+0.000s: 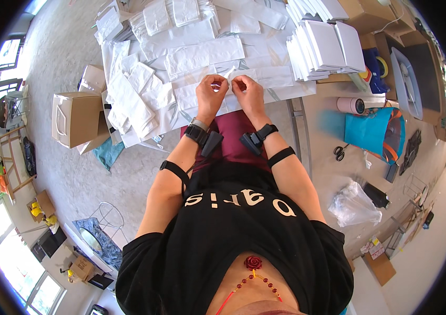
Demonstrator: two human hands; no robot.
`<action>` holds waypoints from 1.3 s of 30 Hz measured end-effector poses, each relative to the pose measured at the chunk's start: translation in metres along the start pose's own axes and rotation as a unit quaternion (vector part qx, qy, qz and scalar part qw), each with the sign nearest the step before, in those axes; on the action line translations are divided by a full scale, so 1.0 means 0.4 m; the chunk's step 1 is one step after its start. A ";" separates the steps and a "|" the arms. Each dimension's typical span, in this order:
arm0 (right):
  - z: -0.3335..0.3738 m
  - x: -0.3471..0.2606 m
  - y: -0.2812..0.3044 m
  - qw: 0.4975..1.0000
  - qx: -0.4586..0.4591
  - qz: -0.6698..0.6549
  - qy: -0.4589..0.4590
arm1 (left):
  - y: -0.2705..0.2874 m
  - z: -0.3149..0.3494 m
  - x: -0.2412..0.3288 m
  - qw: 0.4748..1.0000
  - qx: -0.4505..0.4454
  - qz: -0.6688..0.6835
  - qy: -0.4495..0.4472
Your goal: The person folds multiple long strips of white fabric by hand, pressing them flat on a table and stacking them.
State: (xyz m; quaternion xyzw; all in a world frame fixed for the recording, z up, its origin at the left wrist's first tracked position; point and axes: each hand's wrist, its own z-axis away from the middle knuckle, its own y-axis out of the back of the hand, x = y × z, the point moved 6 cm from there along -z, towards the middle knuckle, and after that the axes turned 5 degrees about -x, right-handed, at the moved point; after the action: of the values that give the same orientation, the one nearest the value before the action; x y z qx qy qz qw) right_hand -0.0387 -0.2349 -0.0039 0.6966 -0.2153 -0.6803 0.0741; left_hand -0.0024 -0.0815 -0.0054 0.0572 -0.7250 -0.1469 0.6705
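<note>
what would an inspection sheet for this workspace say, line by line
Surface: table cover with a leaf pattern, largely hidden under white items.
Job's things: small white piece between the fingertips; long white sleeve lying flat beyond; loose white pile at left; white stack at right.
Clutter: teal bag, black scissors and clear plastic bag at right, off the table.
Hands: left hand and right hand pinching, nearly touching.
Cables: thin pale cord at upper right.
Surroundings: concrete floor, cardboard box at left, bright windows.
</note>
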 end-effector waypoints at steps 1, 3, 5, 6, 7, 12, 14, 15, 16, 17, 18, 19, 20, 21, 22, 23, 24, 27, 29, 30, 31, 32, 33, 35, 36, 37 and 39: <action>0.001 0.005 0.000 1.000 0.001 -0.005 -0.008 | -0.002 0.000 -0.001 1.000 -0.010 -0.001 0.003; 0.001 -0.005 -0.002 1.000 -0.004 -0.025 -0.006 | -0.002 0.001 -0.001 1.000 -0.029 -0.005 0.008; 0.001 -0.011 -0.002 1.000 -0.008 -0.029 -0.009 | -0.003 0.002 0.006 0.999 -0.031 -0.017 0.002; 0.000 -0.011 -0.003 1.000 -0.009 -0.023 -0.012 | -0.004 0.002 0.011 0.999 -0.033 -0.024 -0.001; 0.000 -0.011 -0.003 1.000 -0.010 -0.017 -0.015 | -0.004 0.003 0.014 0.999 -0.033 -0.024 -0.001; -0.002 -0.012 -0.007 1.000 -0.007 -0.005 -0.010 | -0.004 0.001 0.008 0.999 -0.030 -0.032 -0.009; -0.002 -0.011 -0.008 1.000 -0.004 -0.002 -0.006 | -0.005 0.000 0.007 0.999 -0.030 -0.034 -0.009; -0.002 -0.013 -0.007 1.000 -0.004 -0.001 -0.004 | -0.005 0.000 0.007 0.999 -0.029 -0.035 -0.009; -0.002 -0.014 -0.007 1.000 -0.004 0.001 -0.001 | -0.005 0.000 0.006 0.999 -0.027 -0.035 -0.006; -0.001 -0.015 -0.005 1.000 0.001 -0.003 -0.001 | -0.004 0.000 0.006 0.999 -0.025 -0.036 -0.004; -0.001 -0.016 -0.003 1.000 0.005 -0.006 -0.001 | -0.004 0.000 0.005 0.999 -0.023 -0.037 -0.002; -0.001 -0.017 -0.001 1.000 0.010 -0.010 -0.001 | -0.003 -0.002 0.005 0.999 -0.019 -0.039 -0.002; -0.001 -0.017 0.000 1.000 0.010 -0.007 -0.001 | 0.000 -0.003 0.002 0.999 -0.015 -0.042 -0.002; -0.001 -0.018 0.001 1.000 0.010 -0.003 0.000 | 0.003 -0.004 -0.001 0.999 -0.011 -0.044 -0.002; -0.001 -0.018 0.002 1.000 0.010 0.000 0.000 | 0.006 -0.004 -0.004 0.999 -0.004 -0.036 -0.001; -0.001 -0.015 0.004 1.000 0.012 -0.005 -0.007 | 0.009 -0.005 -0.005 1.000 0.002 -0.027 0.000; -0.001 -0.012 0.005 1.000 0.013 -0.010 -0.014 | 0.013 -0.005 -0.006 1.000 0.009 -0.019 0.002; -0.001 0.009 0.008 0.999 0.028 -0.011 -0.019 | 0.029 -0.002 -0.017 0.999 0.022 -0.023 0.028; 0.000 0.023 0.008 0.999 0.041 -0.008 -0.025 | 0.047 -0.001 -0.037 0.998 0.042 0.022 0.042; 0.001 0.028 0.008 0.998 0.047 -0.007 -0.032 | 0.059 0.001 -0.051 0.996 0.052 0.043 0.049; 0.002 0.033 0.008 0.998 0.053 -0.006 -0.038 | 0.073 0.006 -0.067 0.994 0.060 0.059 0.069; 0.003 0.052 0.004 0.996 0.053 -0.031 -0.058 | 0.091 0.010 -0.090 0.990 0.069 0.103 0.068; 0.003 0.073 0.000 0.994 0.052 -0.056 -0.077 | 0.112 0.016 -0.118 0.984 0.077 0.146 0.067; 0.009 0.112 0.002 0.989 0.050 -0.081 -0.116 | 0.149 0.034 -0.150 0.959 0.096 0.253 0.080; 0.013 0.122 0.005 0.986 0.048 -0.082 -0.134 | 0.179 0.051 -0.161 0.951 0.135 0.264 0.081; 0.017 0.132 0.009 0.984 0.046 -0.082 -0.152 | 0.212 0.070 -0.171 0.949 0.163 0.253 0.091; 0.019 0.140 0.015 0.983 0.027 -0.067 -0.171 | 0.277 0.108 -0.198 0.947 0.212 0.215 0.107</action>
State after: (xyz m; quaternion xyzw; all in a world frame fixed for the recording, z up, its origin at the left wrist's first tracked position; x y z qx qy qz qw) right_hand -0.0486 -0.2614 -0.0534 0.5847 -0.1962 -0.7866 -0.0278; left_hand -0.0251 0.0520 -0.0514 0.0562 -0.6587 0.1643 0.7321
